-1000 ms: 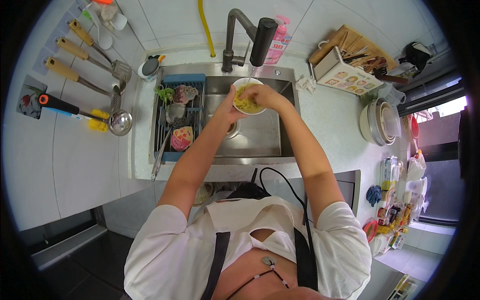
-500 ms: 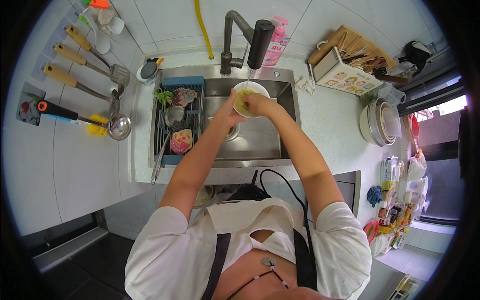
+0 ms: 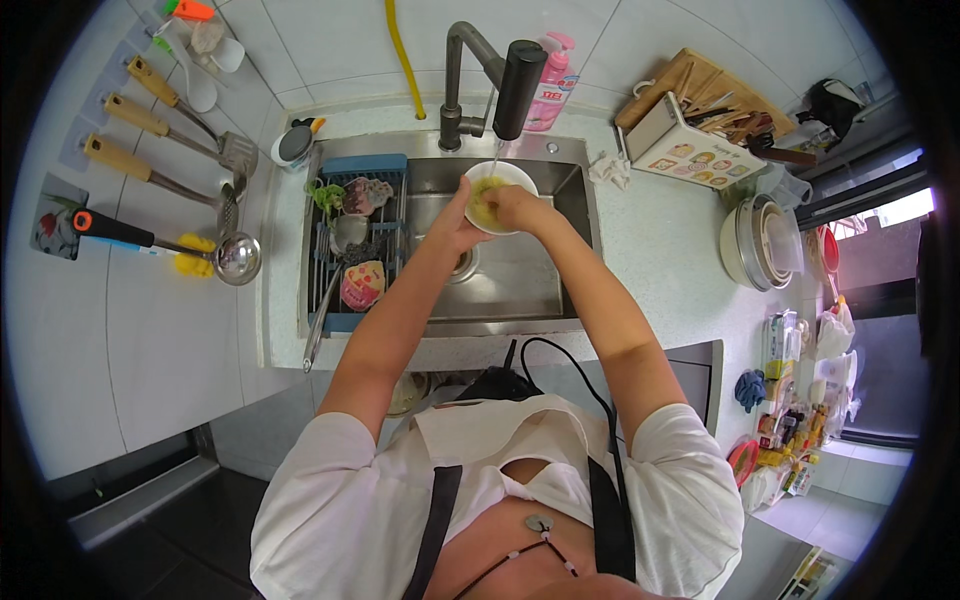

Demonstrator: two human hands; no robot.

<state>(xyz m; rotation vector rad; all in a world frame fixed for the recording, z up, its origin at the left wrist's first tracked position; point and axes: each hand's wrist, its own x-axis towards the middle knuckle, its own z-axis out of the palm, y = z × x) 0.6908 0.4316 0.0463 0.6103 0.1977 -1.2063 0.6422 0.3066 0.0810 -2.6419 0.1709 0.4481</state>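
Observation:
A white bowl [image 3: 527, 180] is held up over the sink [image 3: 510, 290], under the tap's outlet. My left hand [image 3: 459, 222] is closed on the bowl's left side. Fingers of my right hand [image 3: 516, 209] reach down into the bowl, curled in yellowish contents [image 3: 482, 208]; what they grip, if anything, is hidden. From the dark pull-down tap [image 3: 520, 90] a thin stream of water seems to fall into the bowl.
A blue-grey drying rack [image 3: 365, 162] across the sink's left side carries a ladle-like pan, greens and packets. Behind the tap stands a pink pump bottle [image 3: 550, 90]. To the right are a utensil holder [image 3: 690, 150] and stacked bowls [image 3: 745, 245]. Cooking tools [image 3: 150, 170] hang at left.
My right hand has shifted very slightly within the bowl. The bowl and my left hand stay in nearly the same place.

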